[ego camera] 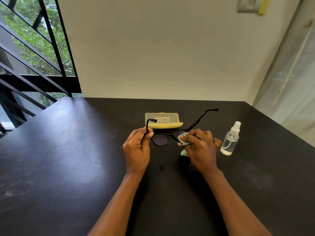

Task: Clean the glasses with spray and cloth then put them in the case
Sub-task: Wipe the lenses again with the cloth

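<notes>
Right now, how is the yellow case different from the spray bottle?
The case is yellow and lies flat and long; the spray bottle is see-through and stands upright. The case sits behind the hands, the bottle beside the right hand. Both rest untouched on the dark table.

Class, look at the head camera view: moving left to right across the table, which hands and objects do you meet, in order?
Left hand gripping a temple of the glasses → right hand pressing the cloth on the lens → spray bottle. The yellow case lies behind and overlaps the glasses, so it is left out.
</notes>
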Motion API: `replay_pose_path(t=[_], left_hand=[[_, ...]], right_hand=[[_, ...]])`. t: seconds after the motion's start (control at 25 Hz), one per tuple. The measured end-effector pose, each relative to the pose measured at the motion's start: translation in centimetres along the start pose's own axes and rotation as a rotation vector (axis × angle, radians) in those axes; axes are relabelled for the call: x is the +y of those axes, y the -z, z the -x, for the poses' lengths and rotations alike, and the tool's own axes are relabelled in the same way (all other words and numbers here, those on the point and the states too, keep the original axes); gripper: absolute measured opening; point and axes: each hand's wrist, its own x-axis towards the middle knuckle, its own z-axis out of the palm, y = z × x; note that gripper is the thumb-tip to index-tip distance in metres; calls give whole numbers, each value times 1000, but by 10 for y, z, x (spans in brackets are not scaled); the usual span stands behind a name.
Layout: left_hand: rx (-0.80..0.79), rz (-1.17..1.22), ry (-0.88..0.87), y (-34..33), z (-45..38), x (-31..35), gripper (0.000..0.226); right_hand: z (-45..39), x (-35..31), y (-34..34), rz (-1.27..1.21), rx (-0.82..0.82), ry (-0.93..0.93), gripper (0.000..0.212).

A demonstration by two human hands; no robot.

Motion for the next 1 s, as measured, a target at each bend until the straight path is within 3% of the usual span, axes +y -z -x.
replay_pose_path(t=[0.24, 0.4, 0.56, 0.72, 0.84, 0.92, 1.0], left_hand=[[28, -13, 21, 0, 1, 0, 19], [55, 6, 67, 1, 0, -2, 20], [80, 15, 98, 1, 0, -3, 19], [90, 3, 102, 2, 0, -3, 19], [96, 4, 118, 3, 1, -3, 19], [104, 25, 147, 4, 1, -3, 20], [112, 40, 182, 4, 2, -4, 20]], right_hand=[[-5, 3, 8, -328, -161, -51, 16], [-9, 3, 17, -548, -220, -350, 13], [-14, 5, 29, -1079, -161, -728, 12], [-16, 0, 42, -1356, -183, -835, 21], [-14, -1, 48, -1358, -417, -788, 48], [-13, 0, 48, -1249, -578, -764, 52], [-12, 0, 46, -1182, -637, -755, 46]])
